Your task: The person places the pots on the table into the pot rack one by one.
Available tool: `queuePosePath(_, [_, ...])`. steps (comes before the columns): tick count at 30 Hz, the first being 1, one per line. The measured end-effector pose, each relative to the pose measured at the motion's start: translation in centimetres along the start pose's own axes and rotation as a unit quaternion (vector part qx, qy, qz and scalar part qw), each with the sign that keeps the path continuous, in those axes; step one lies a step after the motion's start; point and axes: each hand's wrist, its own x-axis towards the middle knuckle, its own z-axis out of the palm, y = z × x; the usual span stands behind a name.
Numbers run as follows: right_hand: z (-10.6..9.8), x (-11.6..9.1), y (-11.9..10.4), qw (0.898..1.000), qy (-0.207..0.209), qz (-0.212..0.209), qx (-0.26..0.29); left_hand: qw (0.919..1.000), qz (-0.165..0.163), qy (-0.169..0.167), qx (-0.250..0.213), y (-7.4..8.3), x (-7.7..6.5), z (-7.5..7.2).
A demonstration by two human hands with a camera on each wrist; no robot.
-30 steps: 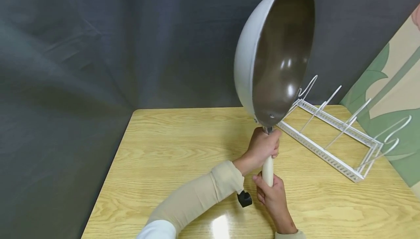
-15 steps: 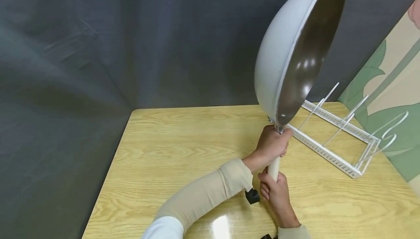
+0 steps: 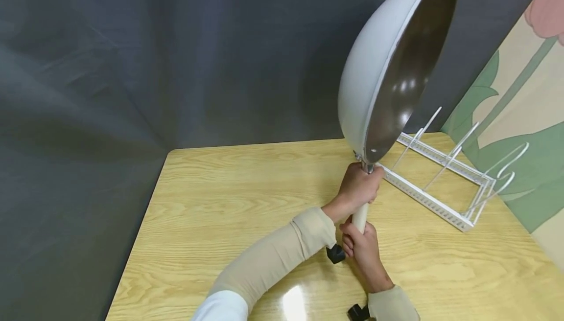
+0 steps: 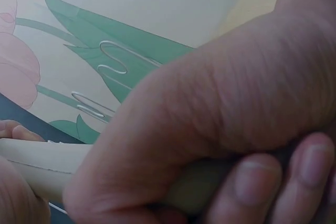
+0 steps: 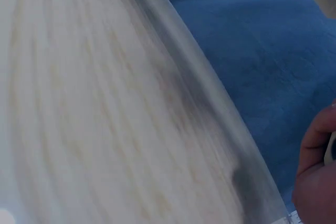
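Observation:
A large wok [image 3: 374,66], white outside and dark brown inside, is held up over the table, its bowl tilted with the hollow facing right. Fingers of my left hand [image 3: 359,184] wrap the cream handle [image 3: 359,219] just below the metal collar. Lower down, my right hand [image 3: 363,250] grips the handle's end, thumb laid along it. In the left wrist view my left hand [image 4: 210,114] curls around the handle [image 4: 47,163], with part of the other hand at the left edge. The right wrist view catches only a bit of my right hand [image 5: 317,166].
Behind and right of the wok a white wire rack [image 3: 423,196] with upright prongs stands on the wooden table [image 3: 229,203]. A dark curtain [image 3: 246,57] hangs along the back and left. At right is a flower-patterned panel [image 3: 520,115].
The wok swung right and turned to show more of its white outside, both hands moving along with it. Since then the whole view has shifted slightly, with the grip unchanged.

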Motion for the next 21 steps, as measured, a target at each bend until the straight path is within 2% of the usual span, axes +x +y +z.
queuePosePath(6, [-0.1,0.8,0.3,1.000,-0.002,-0.017,0.026,0.9996,-0.010,-0.002,0.027,0.1,0.7,0.3])
queuePosePath(14, [0.2,1.3,1.8,0.997,-0.047,-0.031,0.043,0.9963,-0.036,0.004,0.078,-0.7,1.1,0.0])
queuePosePath(21, [-0.5,1.3,2.1,0.994,-0.073,-0.020,0.077,0.9959,-0.015,-0.016,0.087,-1.6,1.2,0.7])
